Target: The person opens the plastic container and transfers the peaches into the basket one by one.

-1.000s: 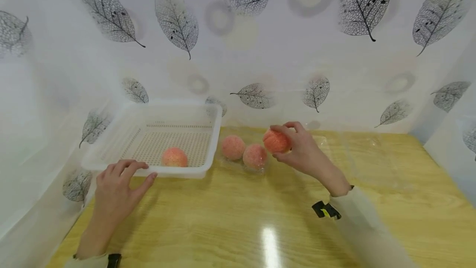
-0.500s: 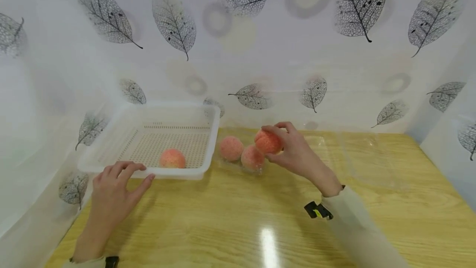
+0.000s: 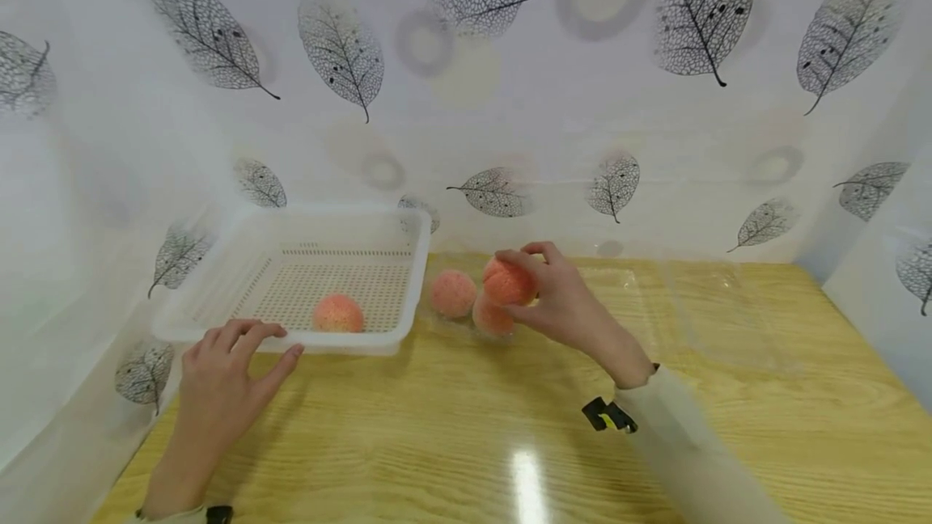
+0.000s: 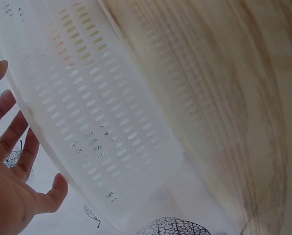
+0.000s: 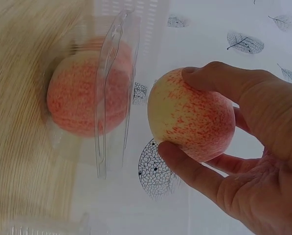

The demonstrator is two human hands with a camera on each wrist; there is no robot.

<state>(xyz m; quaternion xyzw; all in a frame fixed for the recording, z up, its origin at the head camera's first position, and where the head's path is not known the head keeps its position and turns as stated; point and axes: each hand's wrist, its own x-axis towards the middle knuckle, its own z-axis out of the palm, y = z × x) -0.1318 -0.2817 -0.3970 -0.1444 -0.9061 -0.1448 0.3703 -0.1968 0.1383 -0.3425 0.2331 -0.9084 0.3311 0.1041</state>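
The held peach point(image 5: 192, 115) looks matt, the basket point(image 3: 349, 340) smooth plastic, the wooden table point(image 3: 408, 427) glossy.

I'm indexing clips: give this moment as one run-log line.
right hand: holds peach; left hand: at white basket rim; basket: one peach; clear container: two peaches

The held peach point(image 5: 194, 120) is red-flecked yellow, the basket point(image 3: 349, 340) white, the table point(image 3: 393, 443) yellow, the backdrop point(image 3: 502, 124) leaf-patterned.
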